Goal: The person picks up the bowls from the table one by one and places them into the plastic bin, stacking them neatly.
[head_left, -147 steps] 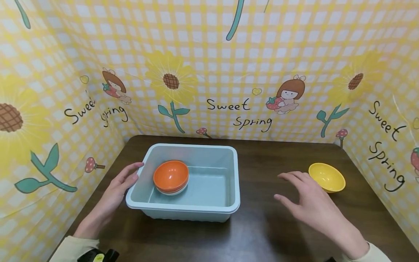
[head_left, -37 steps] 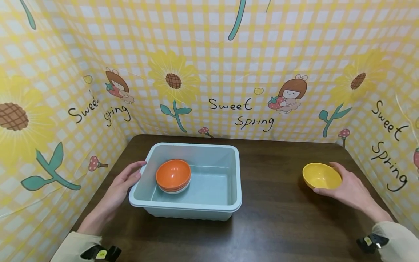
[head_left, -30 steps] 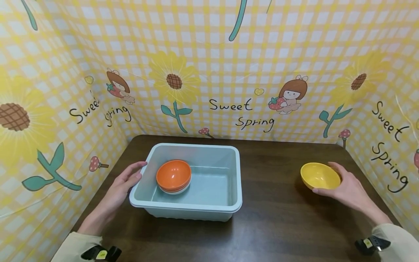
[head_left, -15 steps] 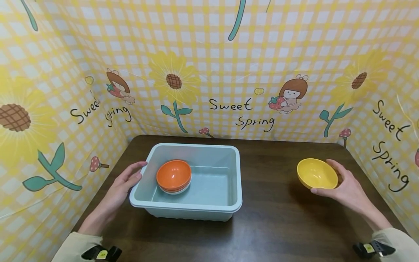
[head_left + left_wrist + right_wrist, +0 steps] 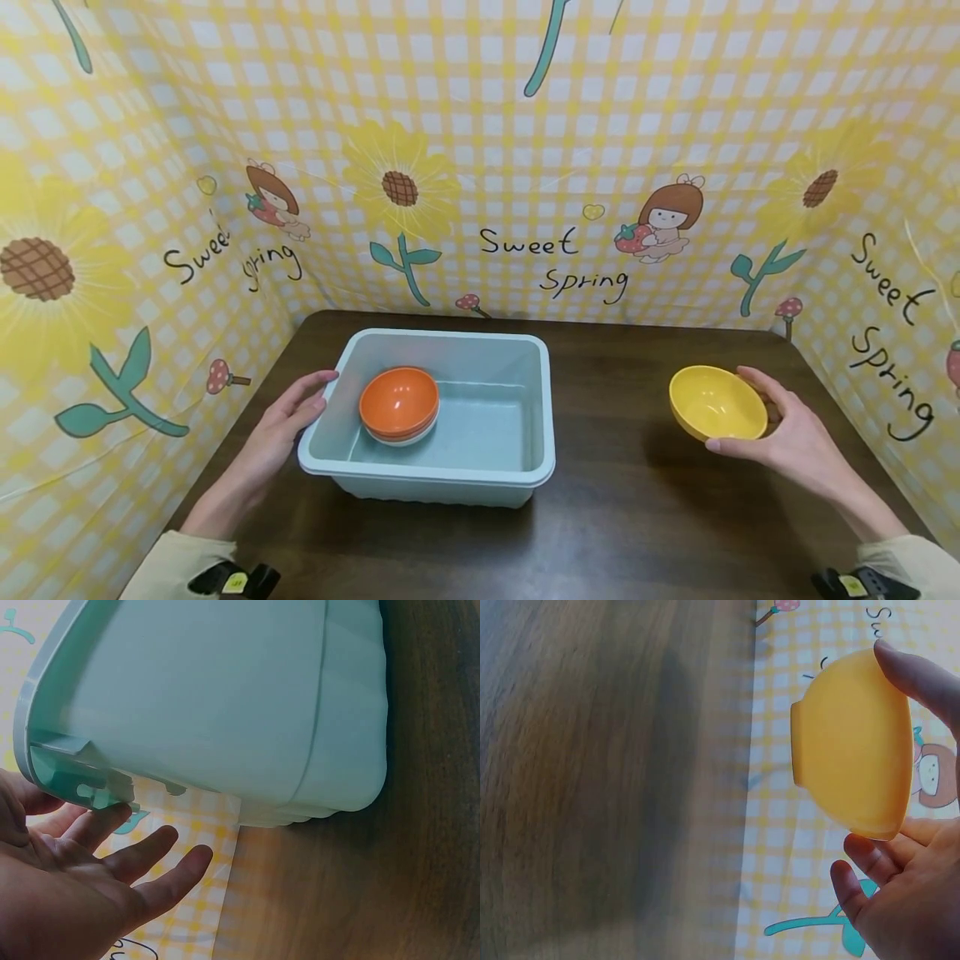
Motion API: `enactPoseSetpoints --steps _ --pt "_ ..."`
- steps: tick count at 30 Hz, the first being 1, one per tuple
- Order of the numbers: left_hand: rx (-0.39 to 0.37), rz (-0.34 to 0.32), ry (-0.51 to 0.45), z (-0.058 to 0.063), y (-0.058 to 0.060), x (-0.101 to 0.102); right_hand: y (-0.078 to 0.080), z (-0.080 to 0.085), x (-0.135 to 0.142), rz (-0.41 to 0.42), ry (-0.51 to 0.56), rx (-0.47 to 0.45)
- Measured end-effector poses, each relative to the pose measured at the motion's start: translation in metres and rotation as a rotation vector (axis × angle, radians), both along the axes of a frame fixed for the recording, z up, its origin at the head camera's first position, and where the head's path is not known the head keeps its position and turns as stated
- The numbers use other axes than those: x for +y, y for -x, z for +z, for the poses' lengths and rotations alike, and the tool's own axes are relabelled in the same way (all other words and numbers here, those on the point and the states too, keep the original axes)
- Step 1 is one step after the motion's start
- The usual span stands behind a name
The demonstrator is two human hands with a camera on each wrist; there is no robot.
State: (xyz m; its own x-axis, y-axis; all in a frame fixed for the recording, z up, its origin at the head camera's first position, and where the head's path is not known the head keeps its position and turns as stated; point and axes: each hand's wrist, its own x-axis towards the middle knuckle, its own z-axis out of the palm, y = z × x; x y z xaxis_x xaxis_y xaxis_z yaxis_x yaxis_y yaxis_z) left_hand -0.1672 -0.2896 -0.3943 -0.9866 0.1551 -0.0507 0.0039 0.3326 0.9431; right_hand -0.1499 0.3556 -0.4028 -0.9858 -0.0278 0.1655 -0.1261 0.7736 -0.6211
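Note:
In the head view, my right hand (image 5: 798, 437) holds a yellow bowl (image 5: 716, 402) by its right side. The thumb is at the near rim and the fingers are at the far side. The right wrist view shows the bowl (image 5: 859, 746) side-on, raised off the table. My left hand (image 5: 273, 433) touches the left rim of a pale blue plastic basin (image 5: 427, 476). Below that rim, in the left wrist view, the other fingers (image 5: 176, 881) extend loosely. Inside the basin, at its left, an orange bowl (image 5: 399, 402) tops a nested stack with a white bowl (image 5: 405, 438) underneath.
The basin stands on a dark brown wooden table (image 5: 600, 533). Bare tabletop lies between it and the yellow bowl. A yellow checked cloth (image 5: 465, 150) with flowers and lettering encloses the back and both sides.
My right hand has taken hold of the yellow bowl, lifted it off the table and carried it slightly left. My left hand stays at the basin's rim.

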Motion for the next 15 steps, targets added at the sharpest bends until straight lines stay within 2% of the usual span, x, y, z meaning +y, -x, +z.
enactPoseSetpoints --steps 15 --pt "0.014 -0.012 -0.009 -0.001 0.0 0.0 -0.016 0.026 -0.02 0.003 0.002 0.012"
